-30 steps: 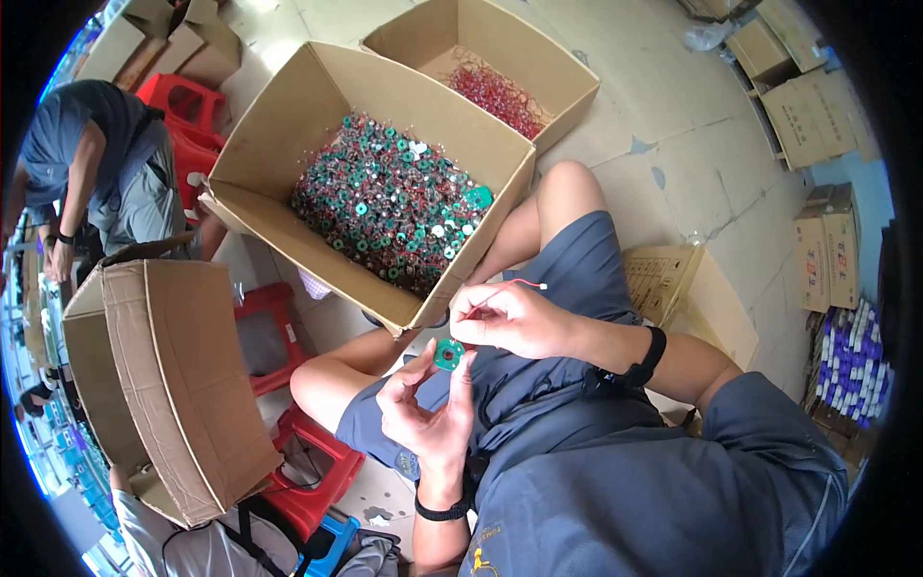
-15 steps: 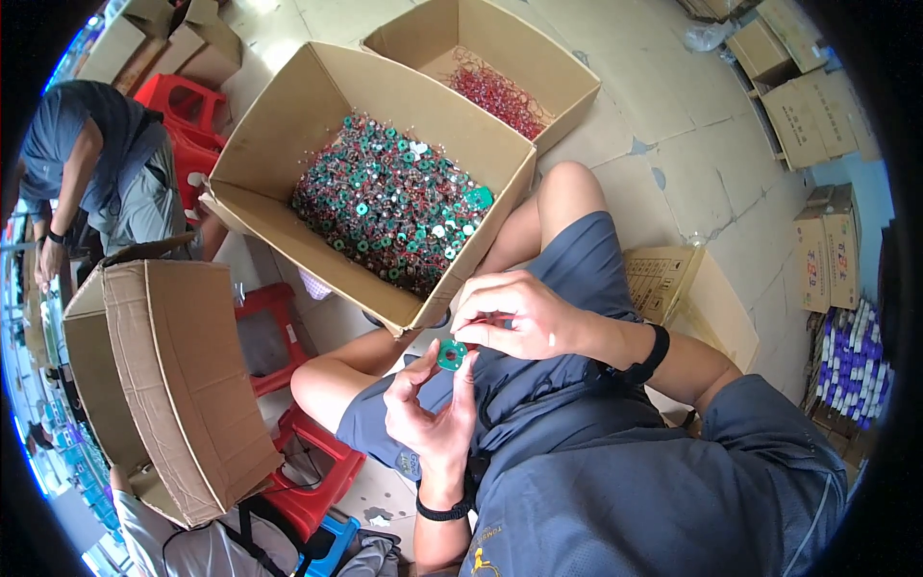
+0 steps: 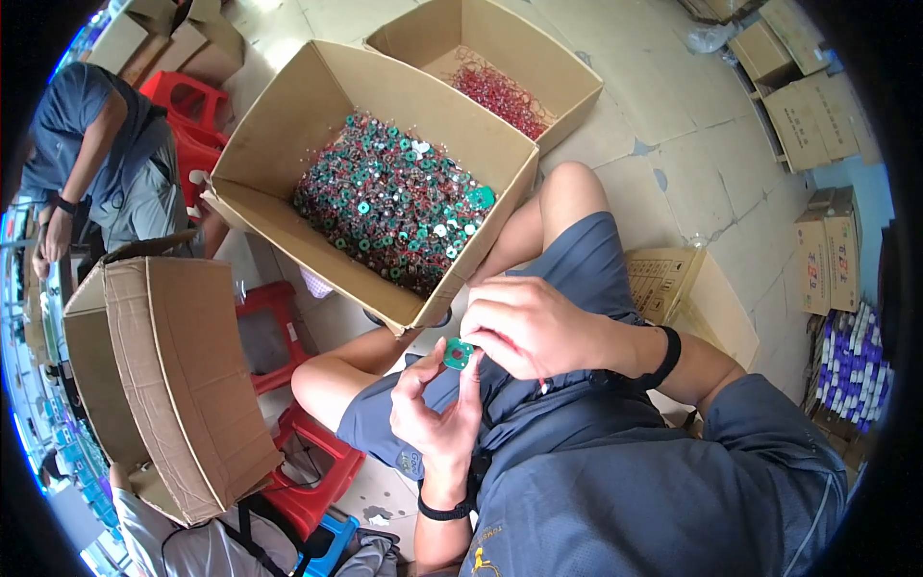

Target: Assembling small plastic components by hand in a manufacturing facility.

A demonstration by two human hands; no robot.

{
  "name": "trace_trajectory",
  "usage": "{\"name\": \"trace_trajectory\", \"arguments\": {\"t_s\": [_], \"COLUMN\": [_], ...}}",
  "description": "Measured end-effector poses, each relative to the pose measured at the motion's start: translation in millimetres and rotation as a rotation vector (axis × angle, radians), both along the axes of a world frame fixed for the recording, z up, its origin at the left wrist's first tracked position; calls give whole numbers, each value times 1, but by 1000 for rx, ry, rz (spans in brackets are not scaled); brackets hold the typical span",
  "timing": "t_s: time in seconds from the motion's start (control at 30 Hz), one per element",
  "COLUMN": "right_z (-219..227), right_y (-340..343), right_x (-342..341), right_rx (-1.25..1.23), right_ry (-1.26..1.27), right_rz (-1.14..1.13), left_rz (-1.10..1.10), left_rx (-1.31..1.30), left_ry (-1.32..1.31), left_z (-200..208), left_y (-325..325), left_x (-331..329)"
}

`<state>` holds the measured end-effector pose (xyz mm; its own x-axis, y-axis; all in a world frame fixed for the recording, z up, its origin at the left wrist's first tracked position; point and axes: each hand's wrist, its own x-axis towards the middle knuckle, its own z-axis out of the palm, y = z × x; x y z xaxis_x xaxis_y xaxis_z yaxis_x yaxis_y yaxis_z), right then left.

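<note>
Between thumb and finger, my left hand (image 3: 435, 415) pinches a small green circuit board (image 3: 458, 354) with a round hole in its middle. My right hand (image 3: 527, 327) is closed beside the board, its fingertips at the board's right edge. A small white-and-red piece (image 3: 544, 387), perhaps a wire end, shows just below that hand; what the fingers pinch is mostly hidden. Ahead of my hands stands a large open cardboard box (image 3: 279, 125) with a heap of small green boards and red wires (image 3: 394, 202) inside.
Behind it, a second cardboard box (image 3: 413, 34) contains red wires (image 3: 500, 91). An open carton (image 3: 192, 375) and red stools (image 3: 264, 332) stand at the left, where another person (image 3: 106, 154) bends forward. Cartons and purple-and-white packs (image 3: 851, 365) are stacked at the right.
My right hand has shifted slightly right and down, its fingers more curled, and a small white-and-red piece now shows below it. The other person's arms have moved.
</note>
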<state>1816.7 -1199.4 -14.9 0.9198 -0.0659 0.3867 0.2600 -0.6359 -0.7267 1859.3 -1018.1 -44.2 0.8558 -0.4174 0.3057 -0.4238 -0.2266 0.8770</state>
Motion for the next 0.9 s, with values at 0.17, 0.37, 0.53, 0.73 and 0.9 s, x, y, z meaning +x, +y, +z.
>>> {"name": "trace_trajectory", "arguments": {"t_s": [0.17, 0.37, 0.53, 0.73, 0.9], "right_z": [-6, -10, -6, -7, -9], "right_y": [-7, -7, 5, 8, 3], "right_x": [-1, 1, 0, 4, 9], "right_rx": [527, 530, 281, 267, 347], "right_ry": [390, 311, 190, 170, 218], "right_rz": [43, 51, -61, -139, -181], "left_rz": [-14, 13, -45, -25, -21], "left_rx": [12, 12, 116, 155, 160], "left_ry": [-61, -30, -66, -40, -53], "left_z": [1, -2, -3, 3, 6], "left_y": [-3, -3, 2, -3, -8], "left_x": [2, 3, 6, 11, 22]}}
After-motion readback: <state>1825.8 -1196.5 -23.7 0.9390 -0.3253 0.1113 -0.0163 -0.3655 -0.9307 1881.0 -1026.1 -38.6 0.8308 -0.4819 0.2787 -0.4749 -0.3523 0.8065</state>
